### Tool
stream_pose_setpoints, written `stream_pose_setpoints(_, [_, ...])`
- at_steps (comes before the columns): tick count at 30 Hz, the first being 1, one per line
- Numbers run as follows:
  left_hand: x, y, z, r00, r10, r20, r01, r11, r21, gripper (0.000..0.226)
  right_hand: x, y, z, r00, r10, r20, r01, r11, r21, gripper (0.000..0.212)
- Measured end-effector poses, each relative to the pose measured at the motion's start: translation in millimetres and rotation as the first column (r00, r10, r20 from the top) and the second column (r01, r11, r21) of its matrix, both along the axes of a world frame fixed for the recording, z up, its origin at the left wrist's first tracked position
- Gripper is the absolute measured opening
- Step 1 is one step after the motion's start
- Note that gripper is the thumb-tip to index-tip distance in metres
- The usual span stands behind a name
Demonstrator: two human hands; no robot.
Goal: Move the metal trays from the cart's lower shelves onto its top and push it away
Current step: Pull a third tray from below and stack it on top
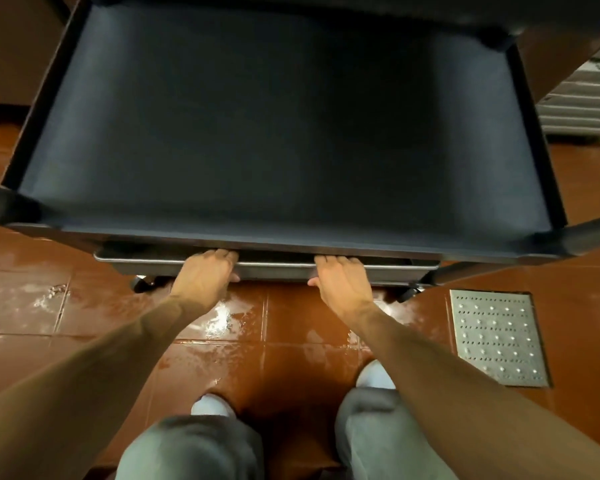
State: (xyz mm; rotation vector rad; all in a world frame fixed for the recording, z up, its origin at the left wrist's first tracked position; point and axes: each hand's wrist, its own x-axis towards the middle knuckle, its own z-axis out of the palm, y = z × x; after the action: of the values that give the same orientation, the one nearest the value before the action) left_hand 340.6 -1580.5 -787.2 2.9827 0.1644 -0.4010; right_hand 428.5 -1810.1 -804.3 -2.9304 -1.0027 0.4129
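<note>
A dark cart [274, 133] fills the upper part of the head view, its flat shelf bare. Under that shelf's front edge a metal tray [278, 268] sticks out a little, only its near rim and side showing. My left hand [207, 275] grips the tray's rim left of centre, fingers over the top and thumb below. My right hand [340, 277] grips the same rim right of centre in the same way. The rest of the tray is hidden under the shelf.
Wet, shiny red floor tiles [84, 306] lie under the cart. A perforated metal drain cover [497, 337] sits in the floor at the right. Cart castors [142, 282] show beside the tray. My knees and white shoes are at the bottom. Stacked metal racks [593, 95] stand far right.
</note>
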Motion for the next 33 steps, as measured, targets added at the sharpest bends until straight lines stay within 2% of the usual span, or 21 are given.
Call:
stream_pose_setpoints(3, [-14,-6,28,0.999,0.023,-0.023,-0.024,0.998,-0.053,0.024,-8,-2,30,1.0,0.003,0.002,-0.003,1.0,-0.019,0.039])
stream_pose_setpoints(12, [-62,-25,99,0.977,-0.005,-0.211,-0.012,0.997,-0.08,0.036,-46,-26,103,0.985,0.045,-0.169,-0.055,0.997,-0.055,0.043])
stream_pose_setpoints(19, [-72,-33,219,0.95,-0.055,-0.309,0.015,0.991,-0.131,0.039,-53,-44,228,0.951,-0.008,-0.308,-0.028,0.993,-0.111,0.05])
stream_pose_setpoints(24, [-51,-26,313,0.949,-0.104,-0.297,0.06,0.986,-0.153,0.045,-44,-42,324,0.92,-0.057,-0.387,0.025,0.996,-0.089,0.067])
stream_pose_setpoints(27, [-39,-19,363,0.953,-0.132,-0.273,0.09,0.983,-0.16,0.039,-36,-41,376,0.913,-0.054,-0.405,0.027,0.997,-0.074,0.071])
stream_pose_setpoints(30, [-25,-14,403,0.956,-0.164,-0.244,0.131,0.981,-0.144,0.049,-27,-40,419,0.912,-0.04,-0.408,0.016,0.998,-0.064,0.072])
stream_pose_setpoints(33, [-18,-12,444,0.956,-0.193,-0.222,0.166,0.977,-0.133,0.052,-19,-39,463,0.907,0.01,-0.42,-0.033,0.998,-0.048,0.064])
